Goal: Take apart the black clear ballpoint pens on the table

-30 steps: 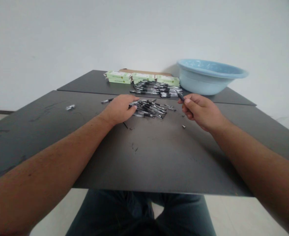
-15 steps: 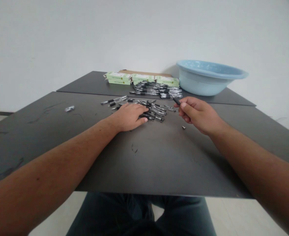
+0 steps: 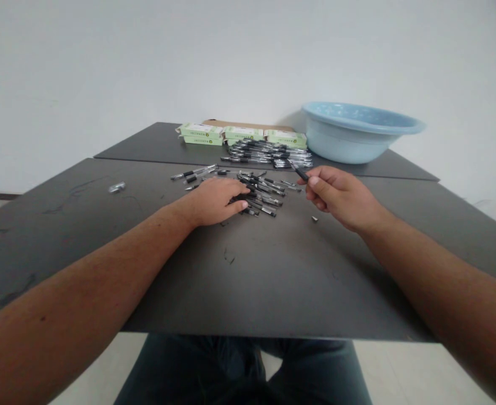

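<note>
In the head view my left hand [image 3: 217,201] lies over the near pile of pens [image 3: 269,194], fingers stretched across it and thumb apart. Those pens are clear-barrelled with black grips, and some are hidden under the palm. My right hand [image 3: 338,197] pinches a pen [image 3: 301,172] by its black part between thumb and fingers, with the pen's other end pointing up and left. Just below that hand a small metallic cone-shaped piece [image 3: 314,219] rests on the table. Beyond both hands lies a larger heap of pens [image 3: 256,151].
Green-and-white boxes [image 3: 201,135] stand stacked behind the larger heap, with a brown board [image 3: 248,124] behind them. A light blue basin [image 3: 353,140] stands at the back right. Small clear pieces [image 3: 117,187] lie on the dark table [image 3: 256,281] at left.
My left hand has shifted slightly left, and the pens near its thumb have moved and spread a little toward me. My right hand keeps the pen in nearly the same place.
</note>
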`<action>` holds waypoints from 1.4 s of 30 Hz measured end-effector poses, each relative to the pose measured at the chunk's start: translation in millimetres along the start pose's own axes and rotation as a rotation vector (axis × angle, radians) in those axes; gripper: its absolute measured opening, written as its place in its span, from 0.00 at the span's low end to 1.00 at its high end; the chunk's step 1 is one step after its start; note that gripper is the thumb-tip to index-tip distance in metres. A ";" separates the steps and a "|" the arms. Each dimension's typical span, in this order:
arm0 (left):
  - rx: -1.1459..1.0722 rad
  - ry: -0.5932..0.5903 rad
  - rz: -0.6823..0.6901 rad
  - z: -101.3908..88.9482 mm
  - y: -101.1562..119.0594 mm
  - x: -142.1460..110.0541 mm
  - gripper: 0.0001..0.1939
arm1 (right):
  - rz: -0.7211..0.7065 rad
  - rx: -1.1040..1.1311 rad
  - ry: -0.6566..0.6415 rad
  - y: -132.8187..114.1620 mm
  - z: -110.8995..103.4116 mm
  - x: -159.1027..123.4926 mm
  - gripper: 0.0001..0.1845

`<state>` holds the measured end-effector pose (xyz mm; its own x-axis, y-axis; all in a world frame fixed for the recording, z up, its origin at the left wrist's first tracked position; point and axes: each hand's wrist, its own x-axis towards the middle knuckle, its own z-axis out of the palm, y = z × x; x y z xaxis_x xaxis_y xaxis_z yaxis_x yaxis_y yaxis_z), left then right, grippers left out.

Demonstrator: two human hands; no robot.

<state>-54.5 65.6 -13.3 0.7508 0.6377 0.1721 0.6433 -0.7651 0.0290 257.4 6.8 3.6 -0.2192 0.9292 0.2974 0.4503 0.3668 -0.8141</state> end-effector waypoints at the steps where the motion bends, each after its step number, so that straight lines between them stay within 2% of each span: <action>1: -0.003 0.017 -0.007 0.2 0.0 -0.2 0.30 | 0.000 -0.001 -0.002 -0.2 0.0 0.1 0.19; 4: -0.008 0.042 -0.028 2.0 0.6 -1.1 0.33 | 0.011 -0.002 -0.002 -0.8 -0.2 0.5 0.19; 9: 0.022 -0.046 -0.041 5.0 -0.5 -1.7 0.32 | 0.023 -0.017 0.007 0.2 -1.0 0.1 0.18; 11: 0.024 -0.048 -0.034 3.9 -1.5 -1.5 0.30 | 0.018 -0.018 0.011 1.1 -0.9 -0.1 0.18; 16: -0.022 0.000 0.004 -2.9 -2.6 -1.4 0.26 | 0.011 -0.020 0.000 1.5 -0.9 -0.7 0.18; 19: -0.031 0.015 -0.028 -5.0 -4.1 -2.0 0.25 | 0.016 -0.034 0.001 -0.1 -1.3 -1.1 0.19; 26: -0.006 0.096 -0.122 -0.5 -10.9 -2.1 0.31 | 0.030 -0.047 0.006 -2.6 -0.7 -1.6 0.20; 33: 0.007 -0.051 -0.170 7.3 -16.6 -2.4 0.37 | 0.031 -0.047 -0.010 -1.1 1.0 -1.3 0.19; 37: -0.020 -0.052 -0.169 3.1 -15.8 -3.0 0.35 | 0.030 -0.042 -0.017 0.6 0.9 -1.5 0.19; 42: -0.049 -0.031 -0.244 -1.6 -13.4 -3.9 0.35 | 0.033 -0.034 -0.023 0.2 0.8 -2.3 0.19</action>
<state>-66.2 73.2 -12.8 0.5788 0.8060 0.1238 0.7985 -0.5910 0.1141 257.3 4.7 2.3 -0.2237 0.9398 0.2584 0.4865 0.3374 -0.8059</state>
